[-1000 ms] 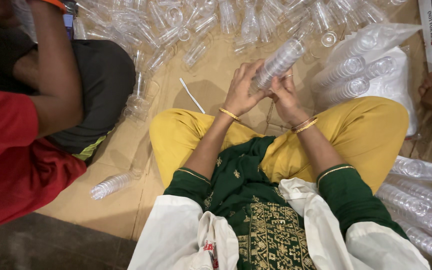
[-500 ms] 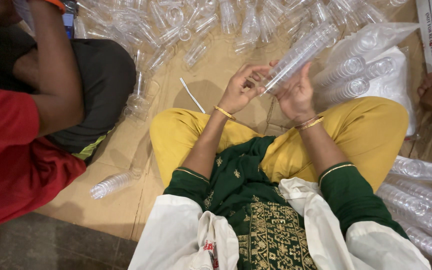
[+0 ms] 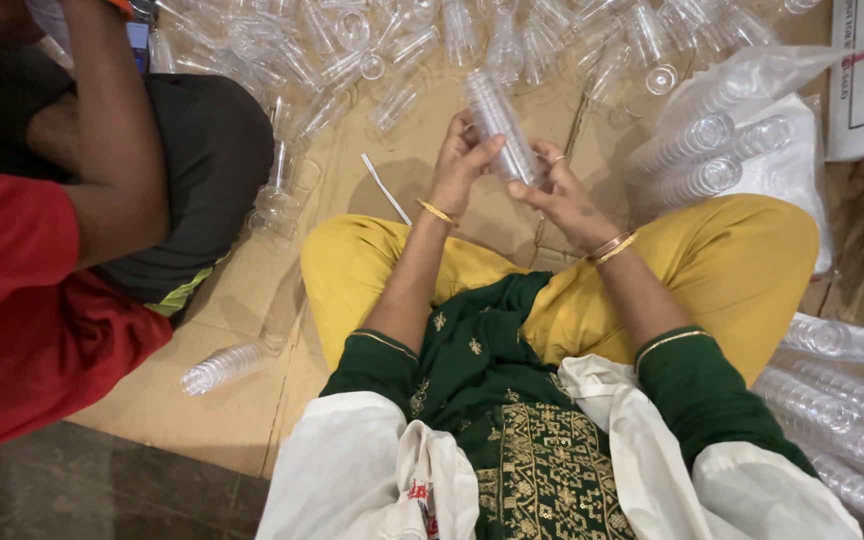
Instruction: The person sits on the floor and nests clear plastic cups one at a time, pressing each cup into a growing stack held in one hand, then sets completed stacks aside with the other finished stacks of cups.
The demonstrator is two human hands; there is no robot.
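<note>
I sit cross-legged in yellow trousers on brown cardboard. Both hands hold one stack of clear plastic cups in front of my knees. My left hand grips the stack from the left side. My right hand holds its lower end from the right, fingers bent around it. The stack points away from me, nearly upright in the picture. Gold bangles ring both wrists.
A heap of loose clear cups covers the cardboard ahead. A bag of stacked cups lies at right, more stacks by my right knee. One short stack lies at left. A person in red sits close on my left.
The cup stack has swung from tilting up to the right to pointing almost straight ahead. Both hands shifted left with it and closed in around its lower part.
</note>
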